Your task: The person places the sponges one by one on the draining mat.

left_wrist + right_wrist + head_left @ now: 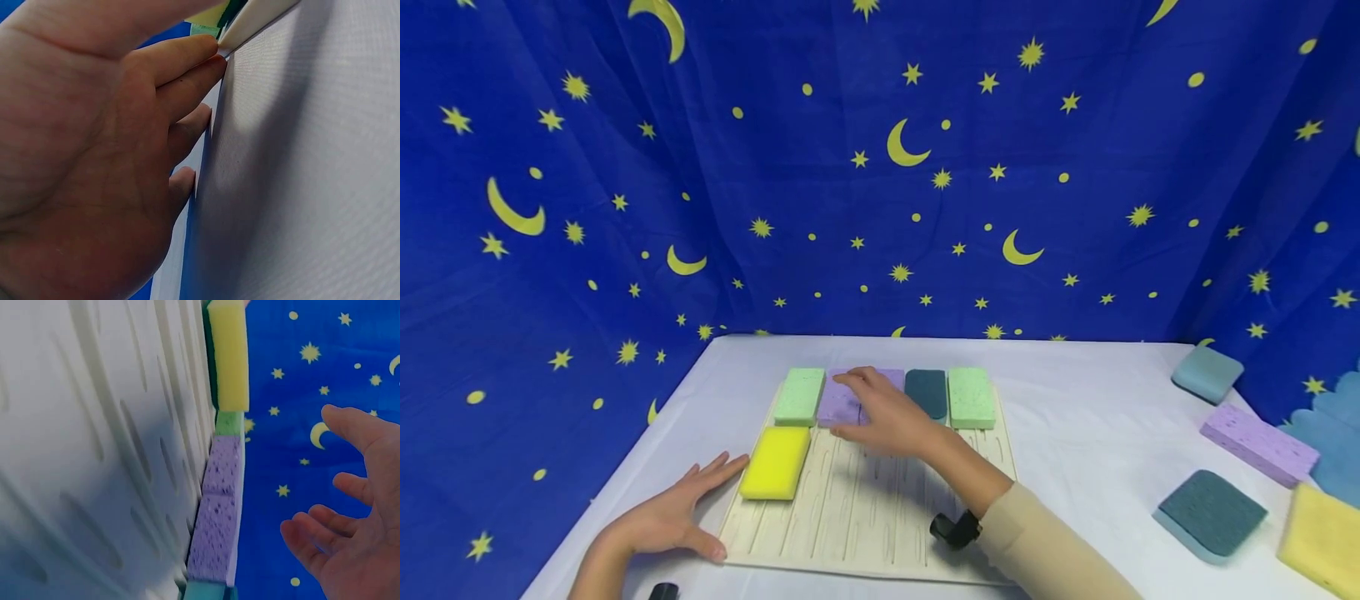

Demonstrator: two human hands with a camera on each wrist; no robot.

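Head, purple sponges (pixel 838 407): lying on the mat's (pixel 865 533) far edge, right hand (pixel 891 417) partly blocking them; loose sponges (pixel 1210 512) lying right.
Left wrist, left hand (pixel 106 156): lying beside the mat, grip apart.
Right wrist, yellow sponge (pixel 229 359): sitting left; right hand hovering, grip apart.

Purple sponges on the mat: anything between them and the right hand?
Nothing visible: the right hand hovers over the purple sponges with open space between; the green sponge and dark sponge beside them lie outside that gap.
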